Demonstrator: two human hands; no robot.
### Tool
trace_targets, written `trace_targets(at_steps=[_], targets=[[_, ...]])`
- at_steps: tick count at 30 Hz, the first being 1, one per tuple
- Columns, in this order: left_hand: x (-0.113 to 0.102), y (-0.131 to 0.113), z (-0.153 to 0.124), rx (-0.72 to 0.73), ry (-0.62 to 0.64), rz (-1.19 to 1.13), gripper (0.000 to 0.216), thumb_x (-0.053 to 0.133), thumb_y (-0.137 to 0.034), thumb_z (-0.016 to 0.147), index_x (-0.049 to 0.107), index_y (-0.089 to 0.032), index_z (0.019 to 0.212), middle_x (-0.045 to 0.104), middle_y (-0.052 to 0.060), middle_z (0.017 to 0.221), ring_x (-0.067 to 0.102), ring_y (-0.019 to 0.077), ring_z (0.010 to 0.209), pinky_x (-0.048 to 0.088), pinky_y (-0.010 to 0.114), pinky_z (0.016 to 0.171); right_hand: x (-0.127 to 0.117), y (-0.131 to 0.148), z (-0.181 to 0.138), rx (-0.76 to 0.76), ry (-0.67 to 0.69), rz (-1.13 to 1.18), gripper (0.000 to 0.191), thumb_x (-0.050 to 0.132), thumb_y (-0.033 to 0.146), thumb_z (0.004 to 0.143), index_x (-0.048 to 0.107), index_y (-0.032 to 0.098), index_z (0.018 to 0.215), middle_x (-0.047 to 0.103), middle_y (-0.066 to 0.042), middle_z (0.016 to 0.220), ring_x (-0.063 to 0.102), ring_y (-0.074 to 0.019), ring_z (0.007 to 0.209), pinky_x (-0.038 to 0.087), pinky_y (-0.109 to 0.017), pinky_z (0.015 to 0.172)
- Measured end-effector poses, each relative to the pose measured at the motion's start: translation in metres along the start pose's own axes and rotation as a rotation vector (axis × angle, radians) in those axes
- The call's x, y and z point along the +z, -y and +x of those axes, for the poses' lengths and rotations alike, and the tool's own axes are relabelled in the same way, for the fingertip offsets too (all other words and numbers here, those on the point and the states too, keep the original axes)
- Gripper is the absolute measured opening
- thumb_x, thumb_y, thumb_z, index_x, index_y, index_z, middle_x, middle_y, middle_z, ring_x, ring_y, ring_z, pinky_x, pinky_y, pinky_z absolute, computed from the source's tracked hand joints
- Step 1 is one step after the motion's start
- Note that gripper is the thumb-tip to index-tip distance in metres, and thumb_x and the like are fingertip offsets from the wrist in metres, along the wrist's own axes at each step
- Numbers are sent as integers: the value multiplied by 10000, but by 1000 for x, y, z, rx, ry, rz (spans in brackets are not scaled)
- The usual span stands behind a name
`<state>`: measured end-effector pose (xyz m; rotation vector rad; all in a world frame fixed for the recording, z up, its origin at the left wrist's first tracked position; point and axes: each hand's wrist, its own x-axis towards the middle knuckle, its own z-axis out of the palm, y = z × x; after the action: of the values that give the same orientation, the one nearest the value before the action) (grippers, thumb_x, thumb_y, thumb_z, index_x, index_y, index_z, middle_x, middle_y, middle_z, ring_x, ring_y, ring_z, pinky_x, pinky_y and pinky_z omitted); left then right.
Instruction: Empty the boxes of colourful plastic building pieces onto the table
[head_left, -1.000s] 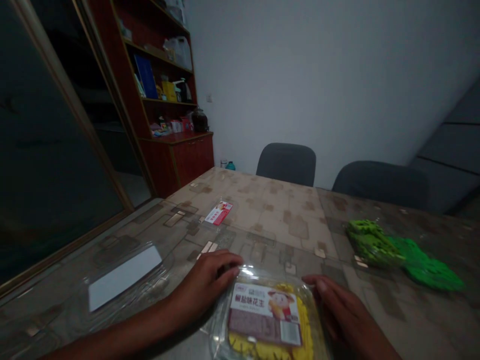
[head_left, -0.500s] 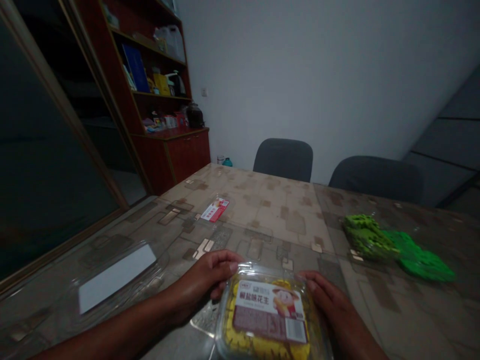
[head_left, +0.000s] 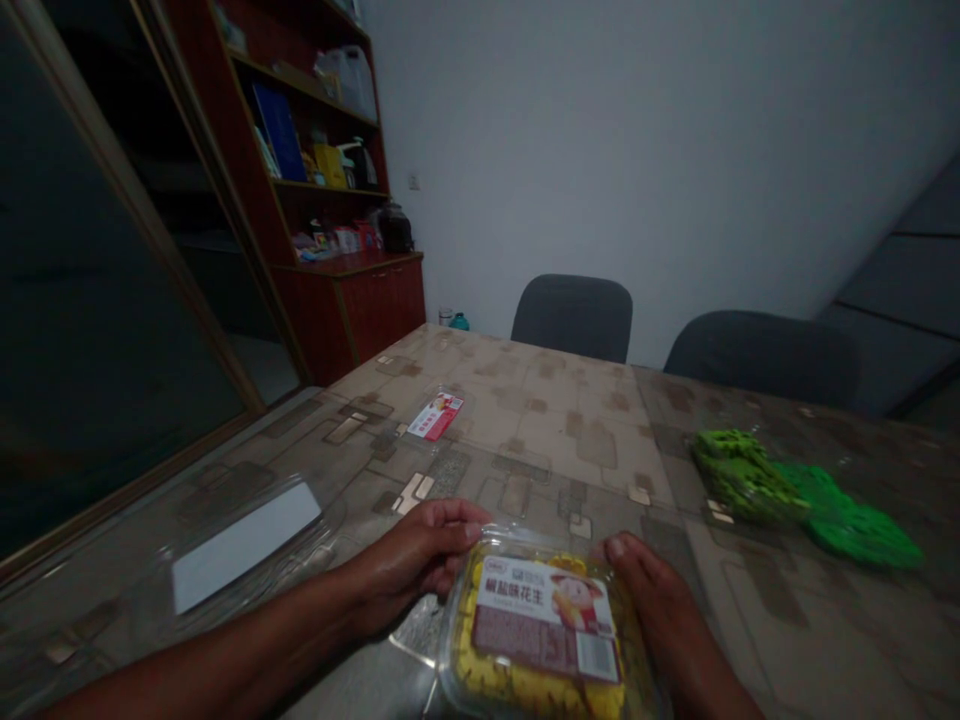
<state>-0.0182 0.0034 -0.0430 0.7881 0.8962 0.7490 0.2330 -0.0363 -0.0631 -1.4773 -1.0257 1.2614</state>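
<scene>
A clear plastic clamshell box [head_left: 495, 690] with yellow contents and a white and purple label [head_left: 546, 612] is between my two hands at the near edge of the view. My left hand [head_left: 431, 548] pinches its far left corner, thumb on top. At the far right corner and side, my right hand [head_left: 651, 588] grips the box with the thumb on the lid edge; its other fingers are mostly hidden. The lid looks closed, and the bottom of the box is cut off by the frame.
On the patterned table [head_left: 525, 395] lie a clear container with a white label [head_left: 247, 540] at left and another with a red and white label [head_left: 435, 415] farther back. Green items [head_left: 750, 475] in clear packaging lie at right. Grey chairs [head_left: 574, 315] stand behind.
The view has shifted slightly, so everything sits a little more to the right. My right thumb has moved onto the box's far right corner. Both hands still hold the box.
</scene>
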Motion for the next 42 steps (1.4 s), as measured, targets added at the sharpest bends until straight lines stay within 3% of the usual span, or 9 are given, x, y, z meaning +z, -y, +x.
trace_targets(at_steps=[8, 13, 16, 20, 22, 26, 30, 39, 42], targets=[[1, -3, -5, -22, 19, 72, 349, 785, -393, 697, 592, -111, 769, 470, -51, 554, 379, 35, 456, 297, 130, 425, -2, 10, -1, -8, 30, -71, 480, 582, 676, 763, 527, 206, 684, 495, 43, 613, 472, -134, 570, 396, -220, 502], [-5, 4, -2, 69, -7, 171, 305, 725, -391, 744, 583, -121, 738, 492, -41, 537, 379, 41, 414, 286, 142, 387, -3, 16, 0, -2, 71, -72, 460, 547, 656, 791, 564, 209, 686, 564, 16, 647, 550, -177, 625, 445, -260, 563], [-4, 8, -7, 41, 17, 197, 298, 708, -399, 758, 589, -126, 771, 509, -42, 524, 362, 40, 393, 273, 141, 370, -6, 21, 3, -82, 124, -279, 439, 483, 617, 836, 544, 221, 658, 555, 4, 650, 559, -201, 646, 442, -289, 579], [1, 12, -19, -21, 45, 257, 336, 714, -451, 756, 574, -152, 815, 518, -56, 518, 348, 44, 380, 241, 138, 344, -4, 30, 3, -359, 158, -714, 345, 459, 480, 880, 625, 224, 719, 597, -28, 752, 578, -222, 753, 413, -318, 680], [3, 14, -21, -27, 43, 268, 371, 691, -507, 776, 565, -159, 809, 489, -70, 501, 322, 41, 369, 214, 140, 336, 1, 32, 2, -402, 181, -789, 340, 446, 439, 892, 597, 221, 679, 577, -22, 739, 569, -207, 735, 396, -307, 671], [5, 20, -18, -19, 30, 230, 448, 694, -583, 746, 532, -166, 739, 446, -84, 456, 283, 37, 346, 189, 155, 330, 9, 26, 5, -294, 254, -644, 374, 439, 452, 874, 453, 218, 583, 465, 24, 622, 484, -157, 607, 338, -266, 567], [10, 19, -19, -41, 17, 189, 494, 717, -610, 700, 517, -158, 710, 447, -75, 477, 299, 33, 367, 205, 161, 353, 10, 20, 10, -221, 279, -522, 358, 461, 474, 838, 437, 219, 589, 407, 43, 599, 414, -141, 582, 300, -257, 535], [14, 18, -23, -57, 20, 183, 496, 687, -626, 714, 479, -176, 704, 421, -74, 514, 296, 46, 404, 205, 178, 391, 10, 26, 5, -317, 235, -524, 366, 491, 423, 862, 476, 207, 567, 465, 37, 590, 434, -138, 575, 317, -251, 534], [17, 11, -26, 107, -24, 379, 397, 623, -563, 793, 514, -182, 762, 469, -51, 581, 391, 85, 461, 315, 194, 439, 9, 27, 4, -333, 222, -513, 355, 505, 402, 861, 501, 204, 566, 487, 35, 584, 453, -138, 570, 323, -248, 529]])
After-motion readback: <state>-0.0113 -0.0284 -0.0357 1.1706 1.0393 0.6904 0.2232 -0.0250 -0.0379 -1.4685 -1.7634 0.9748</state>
